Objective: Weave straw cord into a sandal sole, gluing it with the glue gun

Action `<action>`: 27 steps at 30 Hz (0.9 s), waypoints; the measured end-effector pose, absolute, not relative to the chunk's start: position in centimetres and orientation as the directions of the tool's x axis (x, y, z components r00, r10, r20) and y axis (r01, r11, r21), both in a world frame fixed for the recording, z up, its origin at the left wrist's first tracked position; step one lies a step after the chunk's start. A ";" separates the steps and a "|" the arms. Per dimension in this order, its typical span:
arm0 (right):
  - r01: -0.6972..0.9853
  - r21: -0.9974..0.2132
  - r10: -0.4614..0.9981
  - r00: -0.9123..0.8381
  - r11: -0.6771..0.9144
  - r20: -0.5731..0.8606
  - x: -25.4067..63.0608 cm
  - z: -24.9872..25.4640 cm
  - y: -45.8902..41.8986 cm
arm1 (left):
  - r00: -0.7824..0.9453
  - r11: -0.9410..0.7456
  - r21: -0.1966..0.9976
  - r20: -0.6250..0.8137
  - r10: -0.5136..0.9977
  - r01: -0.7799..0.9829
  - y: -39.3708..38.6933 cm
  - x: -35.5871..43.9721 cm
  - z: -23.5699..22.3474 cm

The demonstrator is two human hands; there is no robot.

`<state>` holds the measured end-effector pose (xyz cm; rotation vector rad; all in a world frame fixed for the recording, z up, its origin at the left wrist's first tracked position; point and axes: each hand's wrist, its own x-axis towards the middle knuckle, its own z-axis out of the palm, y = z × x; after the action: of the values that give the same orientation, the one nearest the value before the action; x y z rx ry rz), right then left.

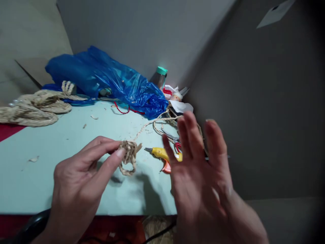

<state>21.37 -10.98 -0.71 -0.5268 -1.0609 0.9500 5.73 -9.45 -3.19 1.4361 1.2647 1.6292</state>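
Observation:
My left hand (83, 173) pinches a small woven piece of tan fibre cord (129, 156) between thumb and fingers, just above the pale green table top (50, 169). A braided tail of the cord (152, 123) runs from it toward the back right. My right hand (200, 176) hovers to the right with fingers spread, holding nothing. Under its fingers lie a yellow glue gun (159, 153) and a pair of scissors with red handles (175, 140).
A crumpled blue plastic bag (109, 79) lies at the back. Coils of tan fibre rope (35, 106) sit at the far left. A bottle with a green cap (159, 76) and small items stand by the wall corner. Fibre scraps dot the table.

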 end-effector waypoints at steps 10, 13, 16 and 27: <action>-0.307 -0.872 0.919 0.223 0.382 0.324 20.5 -3.2 -10.9 | -0.339 -0.150 0.893 -0.004 0.941 -0.425 -9.0 5.3 -1.3; -0.183 -0.912 0.927 0.155 0.367 0.341 20.4 -3.2 -10.8 | -0.307 -0.102 0.881 -0.051 0.950 -0.462 -9.0 5.1 -1.0; -0.072 -0.906 0.900 0.169 0.417 0.401 20.6 -2.7 -10.6 | -0.316 -0.048 0.865 -0.131 0.940 -0.500 -8.7 4.8 -1.0; 0.309 -0.780 0.821 -0.004 0.544 0.570 20.6 0.6 -9.0 | -0.288 0.004 0.855 -0.179 0.941 -0.519 -8.2 3.6 -0.8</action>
<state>20.62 -9.00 0.62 -0.9893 -1.5788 0.5317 3.60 -8.19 -0.85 0.5563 1.0622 1.5765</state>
